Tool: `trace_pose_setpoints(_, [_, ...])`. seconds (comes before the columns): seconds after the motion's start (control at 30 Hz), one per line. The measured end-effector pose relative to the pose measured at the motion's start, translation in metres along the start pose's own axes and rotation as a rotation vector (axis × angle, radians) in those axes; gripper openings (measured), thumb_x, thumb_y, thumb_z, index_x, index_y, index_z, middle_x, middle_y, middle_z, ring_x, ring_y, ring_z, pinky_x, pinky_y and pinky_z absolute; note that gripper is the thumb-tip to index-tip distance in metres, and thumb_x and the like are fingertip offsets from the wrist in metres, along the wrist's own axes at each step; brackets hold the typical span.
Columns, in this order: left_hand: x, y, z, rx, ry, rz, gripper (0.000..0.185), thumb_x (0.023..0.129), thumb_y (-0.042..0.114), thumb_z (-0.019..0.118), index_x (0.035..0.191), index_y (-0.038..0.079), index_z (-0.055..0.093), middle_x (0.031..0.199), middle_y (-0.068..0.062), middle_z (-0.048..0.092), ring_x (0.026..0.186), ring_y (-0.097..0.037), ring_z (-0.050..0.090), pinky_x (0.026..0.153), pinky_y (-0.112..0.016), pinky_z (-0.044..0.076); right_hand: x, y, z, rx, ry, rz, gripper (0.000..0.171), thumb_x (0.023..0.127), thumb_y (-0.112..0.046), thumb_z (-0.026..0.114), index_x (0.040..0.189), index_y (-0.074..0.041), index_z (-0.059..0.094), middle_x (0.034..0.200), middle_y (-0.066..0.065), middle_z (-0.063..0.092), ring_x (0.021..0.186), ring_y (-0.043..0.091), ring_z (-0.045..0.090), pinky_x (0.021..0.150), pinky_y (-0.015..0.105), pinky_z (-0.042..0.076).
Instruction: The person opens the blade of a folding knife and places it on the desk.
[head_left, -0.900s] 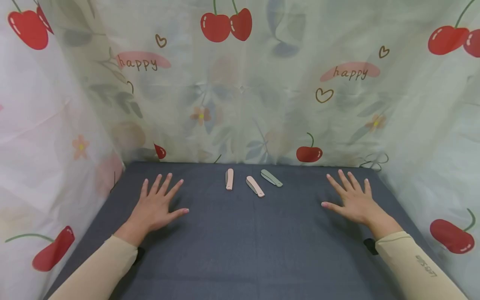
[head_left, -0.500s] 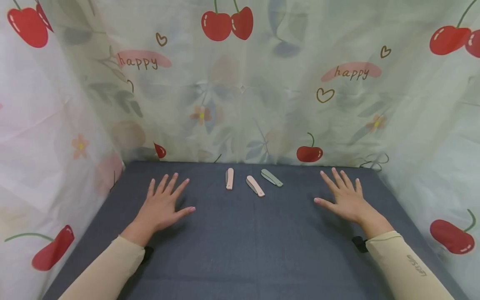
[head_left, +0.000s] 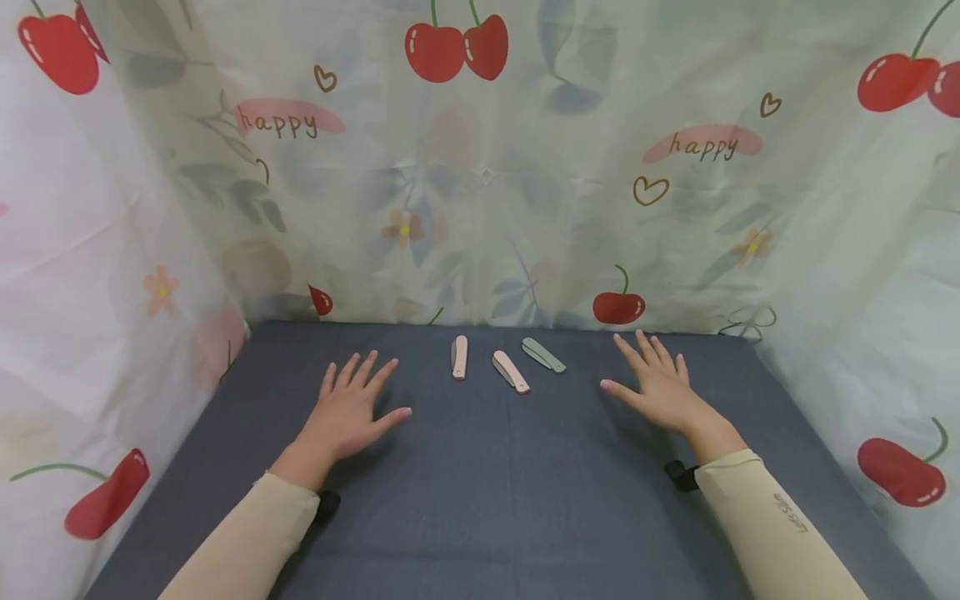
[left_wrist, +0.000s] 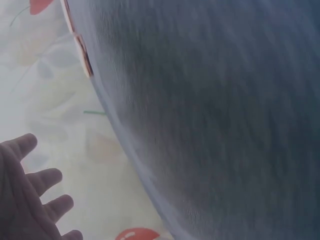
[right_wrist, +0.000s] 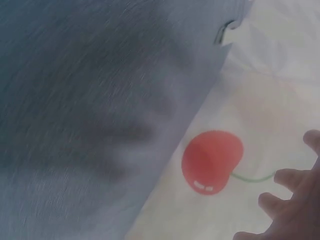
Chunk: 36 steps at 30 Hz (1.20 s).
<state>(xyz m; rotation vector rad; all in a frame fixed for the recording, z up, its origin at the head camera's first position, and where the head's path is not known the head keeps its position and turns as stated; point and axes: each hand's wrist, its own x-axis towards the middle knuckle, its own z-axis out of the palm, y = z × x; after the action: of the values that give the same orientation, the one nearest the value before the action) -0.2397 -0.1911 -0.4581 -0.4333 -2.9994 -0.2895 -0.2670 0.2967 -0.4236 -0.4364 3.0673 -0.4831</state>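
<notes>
While both hands lie flat with fingers spread (holding nothing), the left hand (head_left: pixel 347 418) sits near the pink knife (head_left: pixel 458 357) — pointing away — and the right hand (head_left: pixel 657 388) near the green knife (head_left: pixel 543 356).

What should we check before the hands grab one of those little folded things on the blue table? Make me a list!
1. Left hand free, fingers spread: ok.
2. Right hand free, fingers spread: ok.
3. Three folded pieces lie apart: left pink one, middle pink one, green one: ok.
4. Nothing between hands and pieces on the table: ok.
5. Pieces fully folded shut: cannot tell.
6. Wrist views sharp enough to help: not ok, blurred.
</notes>
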Motion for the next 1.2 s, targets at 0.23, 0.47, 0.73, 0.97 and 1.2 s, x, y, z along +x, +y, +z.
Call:
trace_pose_setpoints(0.23, [0.010,0.010,0.007,-0.047,0.000,0.014,0.086,0.093,0.071,0.049,0.159,0.021,0.028,0.163,-0.018,0.023,0.149,-0.043,0.017,0.116,-0.063,0.004,0.016,-0.013,0.010,0.053,0.008,-0.002,0.087,0.097,-0.064,0.050,0.161,-0.017,0.016,0.165,0.024,0.003,0.150,0.047,-0.003,0.109,0.073,-0.003])
trace_pose_setpoints(0.47, [0.022,0.019,0.013,-0.068,-0.005,0.019,0.082,0.095,0.068,0.048,0.158,0.019,0.031,0.160,-0.018,0.030,0.147,-0.042,0.023,0.116,-0.062,0.010,0.033,-0.021,0.019,0.083,0.030,-0.015,0.081,0.099,-0.059,0.050,0.160,-0.013,0.022,0.164,0.026,0.010,0.149,0.049,0.004,0.110,0.072,0.003])
trace_pose_setpoints(0.73, [0.038,0.033,0.013,-0.087,-0.004,0.014,0.077,0.097,0.062,0.052,0.155,0.014,0.037,0.156,-0.019,0.038,0.143,-0.041,0.033,0.115,-0.060,0.020,0.057,-0.029,0.029,0.143,0.069,-0.043,0.071,0.102,-0.046,0.055,0.157,-0.010,0.029,0.160,0.027,0.023,0.146,0.050,0.016,0.108,0.073,0.017])
trace_pose_setpoints(0.97, [0.052,0.044,0.015,-0.111,0.003,0.012,0.073,0.098,0.059,0.052,0.153,0.012,0.040,0.153,-0.018,0.042,0.140,-0.038,0.038,0.113,-0.057,0.027,0.078,-0.043,0.038,0.186,0.050,-0.035,0.066,0.103,-0.043,0.054,0.155,-0.009,0.033,0.158,0.023,0.029,0.144,0.046,0.021,0.111,0.065,0.021])
trace_pose_setpoints(1.2, [0.069,0.055,0.021,-0.176,0.016,0.006,0.070,0.099,0.056,0.054,0.151,0.011,0.042,0.151,-0.017,0.044,0.139,-0.036,0.041,0.112,-0.055,0.030,0.100,-0.051,0.046,0.199,0.053,-0.009,0.059,0.104,-0.038,0.054,0.151,-0.006,0.040,0.154,0.021,0.038,0.143,0.043,0.027,0.114,0.059,0.024])
